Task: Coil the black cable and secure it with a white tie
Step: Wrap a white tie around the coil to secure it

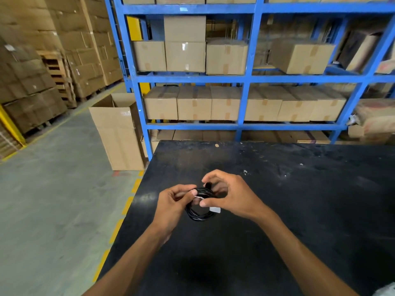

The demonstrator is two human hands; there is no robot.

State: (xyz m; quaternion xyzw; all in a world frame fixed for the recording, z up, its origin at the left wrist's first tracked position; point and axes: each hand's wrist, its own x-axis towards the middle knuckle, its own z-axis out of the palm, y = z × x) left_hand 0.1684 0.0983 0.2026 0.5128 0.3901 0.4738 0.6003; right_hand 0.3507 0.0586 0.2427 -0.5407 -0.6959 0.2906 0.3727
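The black cable [199, 214] is wound into a small coil held just above the black table [299, 210]. My left hand [173, 204] grips the coil's left side with thumb and fingers. My right hand [233, 195] pinches the thin white tie [199, 197] that lies across the top of the coil, its thumb pressing near the strands. A small white tag [215, 209] shows at the coil's right side, below my right thumb. The cable's black plug end [208, 185] sticks up between the fingers.
Blue shelving [245, 79] full of cardboard boxes stands behind the table. An open tall cardboard box [119, 133] sits on the floor at the table's far left corner. Stacked cartons on pallets [42, 71] line the left. Small white scraps [245, 172] lie on the table.
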